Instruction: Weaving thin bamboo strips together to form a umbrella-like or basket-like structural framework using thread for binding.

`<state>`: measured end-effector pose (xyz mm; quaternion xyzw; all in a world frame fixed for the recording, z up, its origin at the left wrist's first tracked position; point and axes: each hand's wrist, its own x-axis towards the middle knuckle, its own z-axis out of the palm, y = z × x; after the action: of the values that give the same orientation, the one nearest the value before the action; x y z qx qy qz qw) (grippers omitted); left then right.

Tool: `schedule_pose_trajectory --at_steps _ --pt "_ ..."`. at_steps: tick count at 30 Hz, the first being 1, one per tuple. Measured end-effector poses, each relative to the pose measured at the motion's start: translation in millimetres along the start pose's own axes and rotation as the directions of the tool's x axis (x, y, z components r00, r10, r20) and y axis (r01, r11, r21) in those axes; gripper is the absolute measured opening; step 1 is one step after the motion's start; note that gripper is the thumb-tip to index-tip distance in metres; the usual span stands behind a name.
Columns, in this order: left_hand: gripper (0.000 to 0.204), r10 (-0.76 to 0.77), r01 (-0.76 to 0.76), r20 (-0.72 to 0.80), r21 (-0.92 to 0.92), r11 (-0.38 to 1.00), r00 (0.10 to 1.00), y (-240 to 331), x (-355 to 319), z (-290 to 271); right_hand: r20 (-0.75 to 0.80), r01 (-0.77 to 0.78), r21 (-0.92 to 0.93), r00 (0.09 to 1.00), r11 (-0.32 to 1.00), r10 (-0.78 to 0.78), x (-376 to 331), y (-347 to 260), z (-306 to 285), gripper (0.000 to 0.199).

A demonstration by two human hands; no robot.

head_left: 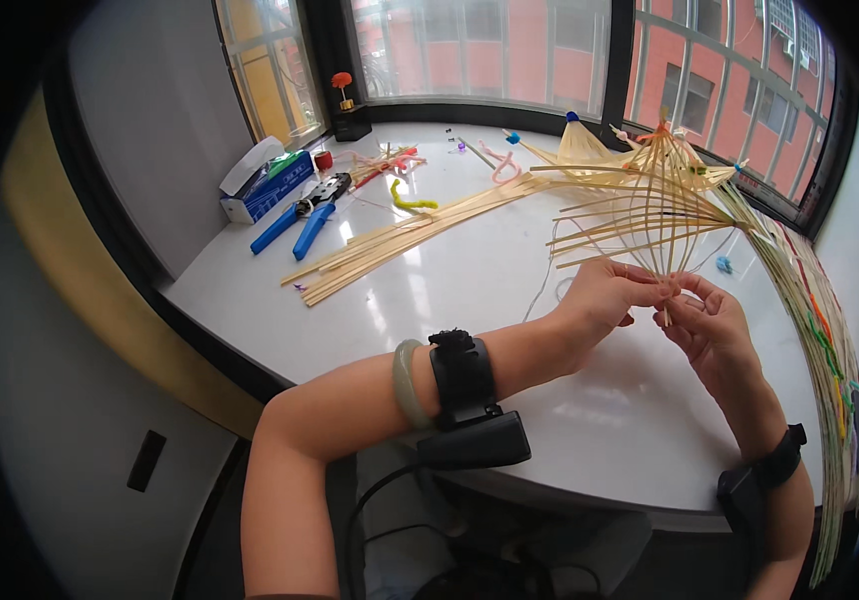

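Observation:
A fan-shaped weave of thin bamboo strips stands up in front of me, its crossing strips spreading toward the left and the top. Its lower strips come together at a bunched end. My left hand pinches that end from the left, thumb and fingers pressed together. From the other side my right hand grips the same bunch, its fingertips meeting the left ones. Short strip ends poke out below the fingers. A thin pale cord hangs in a loop beside the weave.
Loose bamboo strips lie across the white table. Blue-handled pliers, a blue box, a yellow pipe cleaner and a pink one are at the left and back. Long thin strips droop over the right edge. Another pale weave stands behind.

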<state>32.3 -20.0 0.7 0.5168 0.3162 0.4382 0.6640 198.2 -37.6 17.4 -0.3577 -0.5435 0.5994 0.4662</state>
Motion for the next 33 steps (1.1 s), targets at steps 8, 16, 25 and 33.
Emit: schedule_pose_trajectory --at_steps 8,16,25,33 --pt "0.017 0.017 -0.012 -0.117 0.038 0.999 0.993 -6 4 4 0.003 -0.15 0.055 0.989 0.987 0.15 2 1 2 0.032" --pt "0.016 0.059 -0.069 -0.145 -0.064 0.996 0.988 -12 5 4 0.026 -0.234 -0.009 0.972 0.972 0.234 0 7 0 0.027" --pt "0.017 0.03 -0.033 -0.163 -0.016 0.999 0.986 -5 -1 7 0.001 -0.089 -0.025 0.996 0.996 0.089 -2 8 5 0.022" --pt "0.018 -0.109 0.095 -0.151 -0.094 0.991 0.983 6 -10 14 -0.05 0.083 -0.229 0.994 0.97 -0.096 -3 3 11 0.023"
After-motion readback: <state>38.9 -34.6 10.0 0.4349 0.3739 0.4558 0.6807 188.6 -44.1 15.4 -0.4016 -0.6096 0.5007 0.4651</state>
